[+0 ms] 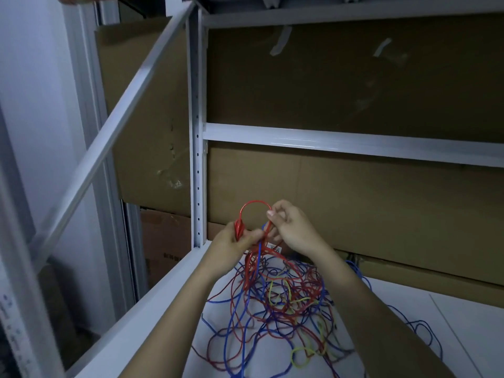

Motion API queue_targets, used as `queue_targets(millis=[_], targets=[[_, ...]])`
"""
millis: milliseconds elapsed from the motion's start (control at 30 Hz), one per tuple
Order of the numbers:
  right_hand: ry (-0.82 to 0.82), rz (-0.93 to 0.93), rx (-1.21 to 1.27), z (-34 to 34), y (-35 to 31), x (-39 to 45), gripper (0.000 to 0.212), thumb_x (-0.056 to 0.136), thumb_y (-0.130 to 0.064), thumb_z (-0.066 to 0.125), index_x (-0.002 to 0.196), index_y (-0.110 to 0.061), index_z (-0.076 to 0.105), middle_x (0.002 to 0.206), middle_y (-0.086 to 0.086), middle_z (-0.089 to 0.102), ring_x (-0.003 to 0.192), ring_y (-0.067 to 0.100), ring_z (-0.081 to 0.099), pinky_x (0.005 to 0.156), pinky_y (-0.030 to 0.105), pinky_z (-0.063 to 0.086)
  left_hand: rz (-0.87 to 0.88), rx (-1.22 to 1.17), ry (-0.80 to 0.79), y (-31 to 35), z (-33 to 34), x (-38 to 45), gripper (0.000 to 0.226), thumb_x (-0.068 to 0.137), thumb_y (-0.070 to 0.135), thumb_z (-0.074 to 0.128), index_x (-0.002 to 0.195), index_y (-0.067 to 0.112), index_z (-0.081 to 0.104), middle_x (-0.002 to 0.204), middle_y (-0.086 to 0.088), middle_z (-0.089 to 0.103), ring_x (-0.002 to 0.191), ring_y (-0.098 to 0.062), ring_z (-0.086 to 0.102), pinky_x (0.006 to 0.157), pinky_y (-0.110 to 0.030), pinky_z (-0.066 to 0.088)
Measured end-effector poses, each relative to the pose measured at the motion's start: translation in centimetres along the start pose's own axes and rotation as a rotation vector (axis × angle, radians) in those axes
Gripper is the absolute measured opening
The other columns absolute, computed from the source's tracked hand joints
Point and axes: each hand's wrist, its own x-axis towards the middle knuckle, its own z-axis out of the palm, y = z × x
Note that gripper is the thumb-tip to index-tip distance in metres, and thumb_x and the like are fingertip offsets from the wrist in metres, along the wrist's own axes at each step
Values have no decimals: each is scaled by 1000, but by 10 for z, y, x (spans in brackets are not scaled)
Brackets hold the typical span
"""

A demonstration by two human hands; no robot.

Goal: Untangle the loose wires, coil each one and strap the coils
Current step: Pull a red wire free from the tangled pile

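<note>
Above the tangled heap of red, blue and yellow loose wires (pixel 278 304) on the white shelf board (pixel 463 323): left hand (pixel 231 241) gripping a small bunch of glossy red wire (pixel 255 204), right hand (pixel 289 227) pinching the other end of its raised loop between thumb and fingers. Trailing down from both hands into the heap, red and blue strands. Behind the hands, brown cardboard boxes (pixel 354 203) and a grey metal rack post (pixel 197 159).

Glossy plastic-sheathed wires (pixel 275 304) lay on a smooth white shelf (pixel 463 323); painted metal uprights (pixel 197 159) framed matt cardboard boxes (pixel 354 200).
</note>
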Motion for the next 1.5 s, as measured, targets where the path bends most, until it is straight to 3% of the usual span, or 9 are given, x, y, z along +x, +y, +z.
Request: queue_targets(millis=[233,333,467,667,800,933,1067,1200,1500], targets=[[55,-41,-64,7,4,5,18,102,-20,35,85,-18,38,62,-3,52,56,12,53,69,36,46,-2,-50,-73,-3,13,8,33,90,29,65,67,13,47,53,14,38,52,-4,35,54,-22,28],[129,12,188,14,12,4,24,104,-14,27,81,-18,33,57,1,36,43,8,43,54,25,40,-15,-51,-56,0,13,11,23,90,25,65,81,4,62,62,5,48,59,-8,41,57,-22,33],[225,96,508,-8,19,0,25,103,-11,35,78,-14,41,43,-11,32,35,-2,25,38,12,24,-7,219,108,-5,6,17,11,88,17,59,87,7,57,70,0,55,68,-21,50,62,-32,36],[303,-153,-285,-36,29,-16,18,96,-28,54,79,-24,56,57,-7,55,53,8,48,53,27,37,54,571,297,-8,-3,29,20,90,25,60,87,14,44,80,2,49,78,-27,51,56,-33,27],[256,-62,196,-29,32,-33,12,93,-15,59,92,-27,60,77,-13,60,71,-4,56,67,9,42,63,385,240,-8,3,31,17,89,18,58,82,6,48,72,-7,53,74,-33,51,58,-35,31],[97,142,434,-17,47,-56,21,88,-7,63,107,-16,64,100,-1,67,90,4,65,72,10,49,44,289,243,-9,5,30,14,91,16,56,93,3,55,81,-13,62,79,-31,57,67,-38,42],[77,107,320,-7,54,-68,6,90,-8,61,93,-11,65,89,-3,71,85,7,67,77,17,51,25,235,232,-11,7,30,15,91,15,55,78,12,48,66,-1,50,62,-20,45,58,-34,33],[277,22,308,-8,49,-61,20,96,-11,52,88,-25,63,72,-4,67,68,10,63,68,24,53,13,246,216,-14,7,30,27,92,20,58,70,20,42,64,4,49,60,-13,45,52,-27,31],[522,-369,-405,-47,32,-8,8,83,-8,70,90,-8,75,80,-4,64,73,16,61,68,25,46,81,190,124,-8,1,22,38,89,41,63,76,12,42,67,-1,42,60,-8,41,55,-19,31]])
